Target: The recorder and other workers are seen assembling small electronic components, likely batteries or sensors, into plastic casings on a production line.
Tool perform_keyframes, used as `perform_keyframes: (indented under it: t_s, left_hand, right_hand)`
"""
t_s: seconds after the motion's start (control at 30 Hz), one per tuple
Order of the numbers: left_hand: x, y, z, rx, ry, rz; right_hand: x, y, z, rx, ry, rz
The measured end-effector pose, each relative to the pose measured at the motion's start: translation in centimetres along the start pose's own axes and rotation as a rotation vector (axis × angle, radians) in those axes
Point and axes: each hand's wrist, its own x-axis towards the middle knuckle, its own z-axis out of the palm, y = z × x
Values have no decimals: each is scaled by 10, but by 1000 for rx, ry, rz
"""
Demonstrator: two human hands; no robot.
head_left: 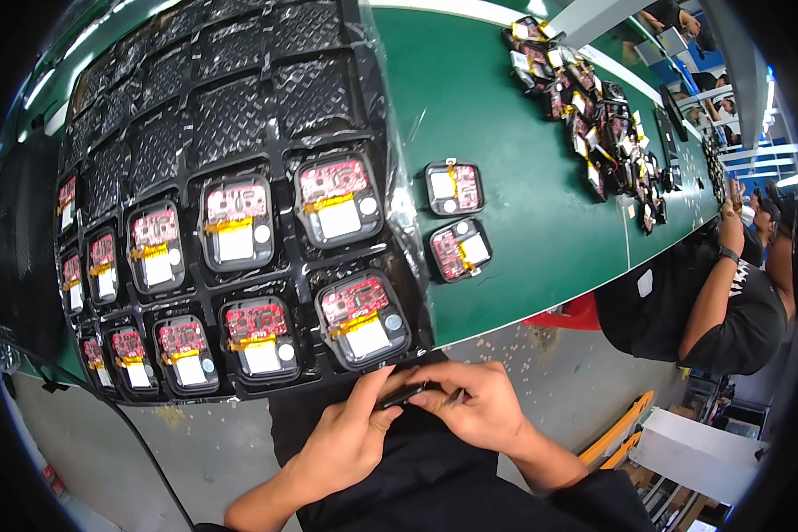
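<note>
Both hands meet just below the table edge [505, 321]: left hand [350, 439] and right hand [470, 403] pinch one small black part [405, 394] with closed fingers. Above it lies a black tray [195, 284] of red boards with white square labels. Two loose units [457, 222] sit on open green table.

The small dark part [405, 394] is mostly hidden between both hands; the far pile [594, 97] is too small to tell.
</note>
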Motion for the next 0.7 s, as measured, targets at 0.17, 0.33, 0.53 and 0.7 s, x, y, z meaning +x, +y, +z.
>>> perform_keyframes:
  t_s: [0.17,0.33,0.53,0.7]
  left_hand:
    - [2,3,3,10,-24,63]
    - [-2,0,13,145,28,171]
    - [-3,8,12,-23,8,104]
    - [-3,14,11,-469,-71,141]
  right_hand:
    - [-5,-3,-6,-98,-7,-80]
    - [-7,3,1,-183,104,-270]
    - [-14,-16,-23,-227,-13,-210]
    - [-4,-43,-59,-305,279,-402]
